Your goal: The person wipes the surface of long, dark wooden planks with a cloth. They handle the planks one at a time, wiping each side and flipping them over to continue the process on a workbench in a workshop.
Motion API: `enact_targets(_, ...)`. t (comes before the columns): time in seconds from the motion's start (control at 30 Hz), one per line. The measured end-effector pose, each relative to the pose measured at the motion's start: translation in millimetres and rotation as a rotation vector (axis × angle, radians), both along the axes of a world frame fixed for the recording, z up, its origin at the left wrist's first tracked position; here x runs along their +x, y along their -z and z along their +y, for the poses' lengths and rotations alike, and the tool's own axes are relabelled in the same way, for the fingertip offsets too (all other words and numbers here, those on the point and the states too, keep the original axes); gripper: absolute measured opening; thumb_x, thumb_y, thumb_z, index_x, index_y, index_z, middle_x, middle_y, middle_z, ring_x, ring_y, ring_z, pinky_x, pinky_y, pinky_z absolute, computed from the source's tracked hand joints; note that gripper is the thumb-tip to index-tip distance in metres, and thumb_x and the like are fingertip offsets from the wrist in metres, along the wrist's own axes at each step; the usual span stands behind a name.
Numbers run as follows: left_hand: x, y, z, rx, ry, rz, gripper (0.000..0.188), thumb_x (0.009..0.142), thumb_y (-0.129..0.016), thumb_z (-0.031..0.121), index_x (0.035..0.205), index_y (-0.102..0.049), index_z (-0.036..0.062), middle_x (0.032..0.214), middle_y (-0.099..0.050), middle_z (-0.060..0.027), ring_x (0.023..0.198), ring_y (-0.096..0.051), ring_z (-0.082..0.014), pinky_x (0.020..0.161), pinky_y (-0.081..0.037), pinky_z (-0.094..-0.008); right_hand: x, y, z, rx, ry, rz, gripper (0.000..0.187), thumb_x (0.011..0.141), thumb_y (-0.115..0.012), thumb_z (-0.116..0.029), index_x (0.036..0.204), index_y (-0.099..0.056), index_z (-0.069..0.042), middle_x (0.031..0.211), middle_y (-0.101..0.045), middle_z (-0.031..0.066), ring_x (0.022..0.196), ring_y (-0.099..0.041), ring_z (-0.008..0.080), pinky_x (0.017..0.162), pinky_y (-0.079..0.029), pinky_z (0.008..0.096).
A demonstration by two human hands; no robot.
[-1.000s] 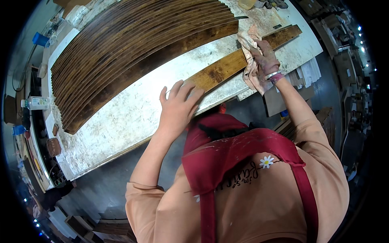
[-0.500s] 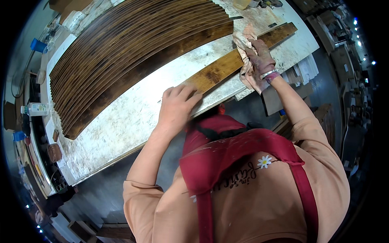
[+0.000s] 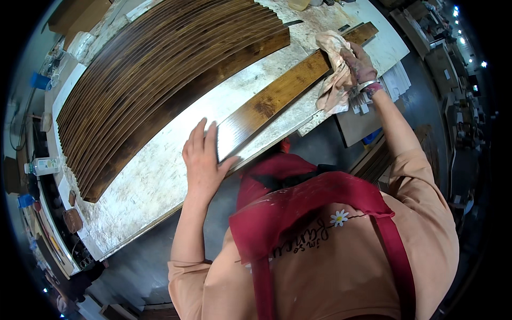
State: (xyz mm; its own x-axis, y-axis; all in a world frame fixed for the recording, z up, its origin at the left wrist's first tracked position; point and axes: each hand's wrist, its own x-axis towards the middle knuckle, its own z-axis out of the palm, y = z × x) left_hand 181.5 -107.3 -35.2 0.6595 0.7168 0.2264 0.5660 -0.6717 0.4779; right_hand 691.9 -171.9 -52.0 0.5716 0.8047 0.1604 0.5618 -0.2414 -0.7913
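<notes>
A single long board, stained brown with a darker knot mark, lies slantwise on the white, smeared worktable. At its left end my left hand rests with fingers and thumb spread around the end, holding nothing up. Toward the board's far right end, my right hand, dark with stain or a thin glove, is closed on a crumpled pale cloth. The cloth drapes across the board and hides part of it. Beyond the board stands a close row of curved brown slats, packed side by side.
A thin dark strip sticks out beside the slats. Off the table's left side are a clear bottle, a blue cup and a brown roll. Pale sheets are stacked below the table's right edge.
My left hand has slid off the board's top to its left end, uncovering that part, and its fingers have spread. My right hand has moved the cloth farther toward the far right end.
</notes>
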Motion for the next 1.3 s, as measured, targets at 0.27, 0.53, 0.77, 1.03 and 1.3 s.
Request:
enact_targets(0.27, -2.8, 21.6, -1.2, -0.069, -0.044, -0.117, 0.099, 0.065, -0.083, 0.014, 0.146, -0.028, -0.0024, 0.112, -0.056, -0.0185, 0.105, -0.055, -0.0342, 0.098, -0.038, -0.0431, -235.4, -20.3, 11.7, -0.026, -0.815, -0.68, 0.038, 0.076, -0.069, -0.019, 0.112, -0.06, -0.014, 0.096, -0.063, 0.0079, 0.089, -0.063, 0.0288, 0.083, -0.05, 0.0424)
enact_targets(0.53, -8.3, 28.2, -1.4, -0.207, -0.058, -0.244, 0.1, 0.065, -0.084, 0.016, 0.146, -0.027, -0.0025, 0.116, -0.06, -0.0176, 0.108, -0.057, -0.0344, 0.096, -0.041, -0.0443, -230.6, -57.9, 23.1, -0.052, -1.105, -0.759, 0.031, 0.072, -0.071, -0.021, 0.102, -0.065, -0.014, 0.09, -0.06, 0.0053, 0.088, -0.06, 0.027, 0.077, -0.047, 0.0418)
enact_targets(0.77, -0.5, 27.6, 0.6, -0.33, -0.108, -0.293, 0.099, 0.066, -0.081, 0.015, 0.148, -0.026, 0.001, 0.116, -0.059, -0.0189, 0.107, -0.056, -0.0357, 0.095, -0.042, -0.0439, -333.1, -38.4, 29.3, 0.033, -1.242, -0.601, 0.019, 0.073, -0.066, -0.016, 0.091, -0.061, -0.011, 0.09, -0.06, 0.0061, 0.088, -0.059, 0.027, 0.081, -0.047, 0.0424)
enact_targets(1.03, -5.5, 25.4, 2.4, -0.251, -0.083, -0.238, 0.108, 0.067, -0.085, 0.016, 0.152, -0.019, 0.0081, 0.122, -0.058, -0.0163, 0.11, -0.057, -0.0332, 0.093, -0.047, -0.0413, -226.6, -50.8, 13.0, -0.022, -1.021, -0.729, 0.027, 0.073, -0.069, -0.021, 0.097, -0.065, -0.011, 0.096, -0.061, 0.0101, 0.094, -0.06, 0.0319, 0.083, -0.046, 0.044)
enact_targets(1.3, -5.7, 25.0, 5.9, -0.263, -0.068, -0.241, 0.103, 0.068, -0.083, 0.016, 0.151, -0.022, 0.0076, 0.119, -0.06, -0.0152, 0.107, -0.059, -0.0324, 0.092, -0.048, -0.041, -263.3, -56.2, 29.2, -0.007, -1.132, -0.71, 0.021, 0.076, -0.067, -0.02, 0.096, -0.065, -0.014, 0.093, -0.063, 0.0037, 0.092, -0.061, 0.0261, 0.082, -0.046, 0.0403)
